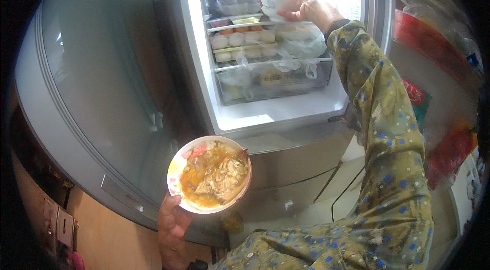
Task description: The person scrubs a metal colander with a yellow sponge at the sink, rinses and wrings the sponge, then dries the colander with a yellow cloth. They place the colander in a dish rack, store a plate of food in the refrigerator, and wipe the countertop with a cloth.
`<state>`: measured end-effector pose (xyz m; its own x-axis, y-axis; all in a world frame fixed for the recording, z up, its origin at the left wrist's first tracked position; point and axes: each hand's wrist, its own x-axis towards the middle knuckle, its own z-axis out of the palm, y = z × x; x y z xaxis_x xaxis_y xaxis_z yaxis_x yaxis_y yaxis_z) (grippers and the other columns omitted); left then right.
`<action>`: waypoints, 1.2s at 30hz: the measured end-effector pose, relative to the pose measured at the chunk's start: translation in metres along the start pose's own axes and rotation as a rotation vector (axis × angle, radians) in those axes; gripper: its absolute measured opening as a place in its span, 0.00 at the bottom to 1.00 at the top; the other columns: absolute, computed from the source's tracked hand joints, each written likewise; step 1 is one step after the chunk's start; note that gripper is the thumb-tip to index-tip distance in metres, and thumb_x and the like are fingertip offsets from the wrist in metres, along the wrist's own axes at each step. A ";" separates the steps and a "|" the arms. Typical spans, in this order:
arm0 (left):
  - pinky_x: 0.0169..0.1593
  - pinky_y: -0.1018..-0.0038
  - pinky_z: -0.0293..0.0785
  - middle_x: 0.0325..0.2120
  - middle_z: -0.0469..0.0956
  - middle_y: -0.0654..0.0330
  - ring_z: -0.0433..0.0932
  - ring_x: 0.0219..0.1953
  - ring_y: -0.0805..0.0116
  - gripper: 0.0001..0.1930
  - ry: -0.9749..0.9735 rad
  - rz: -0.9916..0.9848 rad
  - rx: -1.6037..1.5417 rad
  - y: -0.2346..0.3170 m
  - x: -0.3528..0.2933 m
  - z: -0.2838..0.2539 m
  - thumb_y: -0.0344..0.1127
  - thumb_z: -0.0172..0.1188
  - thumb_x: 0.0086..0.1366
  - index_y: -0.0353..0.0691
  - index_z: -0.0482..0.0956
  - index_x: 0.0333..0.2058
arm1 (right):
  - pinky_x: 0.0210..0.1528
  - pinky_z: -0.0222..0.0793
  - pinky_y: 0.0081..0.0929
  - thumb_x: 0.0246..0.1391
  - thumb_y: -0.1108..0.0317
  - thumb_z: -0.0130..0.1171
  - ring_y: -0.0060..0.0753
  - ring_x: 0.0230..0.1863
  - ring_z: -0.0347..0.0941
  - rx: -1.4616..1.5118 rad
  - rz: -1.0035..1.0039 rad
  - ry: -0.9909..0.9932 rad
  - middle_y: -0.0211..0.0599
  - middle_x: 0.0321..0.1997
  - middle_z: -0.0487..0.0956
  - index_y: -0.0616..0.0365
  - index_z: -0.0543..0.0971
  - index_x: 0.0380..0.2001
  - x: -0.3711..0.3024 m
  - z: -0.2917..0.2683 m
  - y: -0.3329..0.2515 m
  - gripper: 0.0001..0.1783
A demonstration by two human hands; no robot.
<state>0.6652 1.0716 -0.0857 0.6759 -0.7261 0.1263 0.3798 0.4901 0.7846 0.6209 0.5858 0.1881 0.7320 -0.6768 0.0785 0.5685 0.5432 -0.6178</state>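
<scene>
My left hand [175, 223] is closed on the near-left rim of a round, flower-patterned bowl [174, 170]. Cooked food in brownish-orange sauce [214, 175] lies in it, and the bowl hangs in front of the refrigerator. Stretched out into the lit refrigerator [286, 112], my right hand [305, 7] grips a small white bowl [272, 6] with red marks by its right side. That bowl is at the height of an upper shelf; whether it touches the shelf I cannot tell. The small bowl's contents are mostly hidden from here.
Egg trays [245, 48] and plastic-bagged food [301, 40] fill the middle shelf, above a clear drawer [273, 81]. A grey refrigerator door [97, 81] stands on the left. On the right, another door's racks hold red packages [423, 35].
</scene>
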 end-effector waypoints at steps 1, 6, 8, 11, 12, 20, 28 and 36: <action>0.58 0.60 0.60 0.52 0.65 0.49 0.66 0.53 0.56 0.33 0.044 -0.013 0.005 0.001 -0.001 0.002 0.33 0.55 0.50 0.31 0.57 0.55 | 0.50 0.71 0.28 0.53 0.72 0.45 0.44 0.51 0.62 0.175 0.027 -0.025 0.47 0.53 0.59 0.62 0.55 0.54 0.006 -0.003 -0.001 0.24; 0.59 0.60 0.60 0.52 0.65 0.49 0.66 0.54 0.56 0.33 0.081 0.010 0.016 -0.002 -0.006 0.009 0.32 0.55 0.49 0.31 0.56 0.55 | 0.59 0.55 0.27 0.56 0.62 0.43 0.26 0.59 0.55 -0.395 0.023 -0.207 0.12 0.64 0.52 0.30 0.42 0.60 0.044 -0.004 -0.008 0.33; 0.58 0.59 0.61 0.52 0.66 0.50 0.66 0.53 0.57 0.33 0.076 0.025 -0.004 -0.003 -0.005 0.010 0.30 0.55 0.49 0.32 0.57 0.55 | 0.31 0.77 0.38 0.46 0.75 0.49 0.42 0.46 0.67 -0.332 -0.286 -0.001 0.41 0.49 0.67 0.63 0.66 0.48 0.057 0.001 -0.009 0.22; 0.57 0.58 0.62 0.51 0.67 0.49 0.67 0.53 0.56 0.31 0.056 -0.017 -0.048 0.000 -0.007 0.010 0.29 0.54 0.49 0.33 0.58 0.55 | 0.44 0.70 0.37 0.54 0.61 0.42 0.41 0.52 0.64 -0.690 -0.152 -0.130 0.33 0.52 0.70 0.49 0.67 0.50 0.058 0.000 -0.010 0.19; 0.57 0.58 0.62 0.51 0.67 0.49 0.67 0.53 0.56 0.32 0.055 -0.039 -0.060 0.002 -0.007 0.008 0.28 0.54 0.49 0.33 0.57 0.55 | 0.32 0.73 0.36 0.54 0.61 0.42 0.45 0.47 0.67 -0.698 -0.247 -0.076 0.40 0.50 0.70 0.55 0.68 0.48 0.055 0.000 -0.010 0.19; 0.53 0.55 0.68 0.49 0.67 0.47 0.69 0.50 0.54 0.31 -0.040 -0.127 -0.131 0.006 0.002 -0.013 0.27 0.54 0.50 0.32 0.55 0.55 | 0.23 0.77 0.35 0.56 0.54 0.40 0.46 0.44 0.69 -0.621 -0.417 -0.115 0.43 0.49 0.68 0.54 0.71 0.46 0.009 0.003 0.015 0.21; 0.48 0.59 0.73 0.47 0.69 0.48 0.72 0.47 0.56 0.29 -0.064 -0.109 -0.053 0.006 0.006 -0.021 0.32 0.54 0.52 0.31 0.59 0.53 | 0.30 0.74 0.37 0.56 0.45 0.39 0.41 0.41 0.68 -0.796 -0.319 0.053 0.41 0.48 0.68 0.50 0.72 0.46 -0.014 0.011 0.019 0.25; 0.53 0.59 0.68 0.49 0.68 0.48 0.70 0.50 0.56 0.29 -0.166 -0.123 -0.070 0.012 0.009 -0.023 0.30 0.53 0.53 0.31 0.59 0.54 | 0.34 0.73 0.42 0.55 0.45 0.40 0.42 0.45 0.66 -0.629 -0.472 -0.254 0.40 0.49 0.67 0.50 0.70 0.48 -0.029 -0.007 0.022 0.26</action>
<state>0.6903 1.0825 -0.0895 0.5104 -0.8492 0.1353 0.5000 0.4211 0.7568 0.6094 0.6138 0.1665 0.5746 -0.5900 0.5671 0.5759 -0.2008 -0.7925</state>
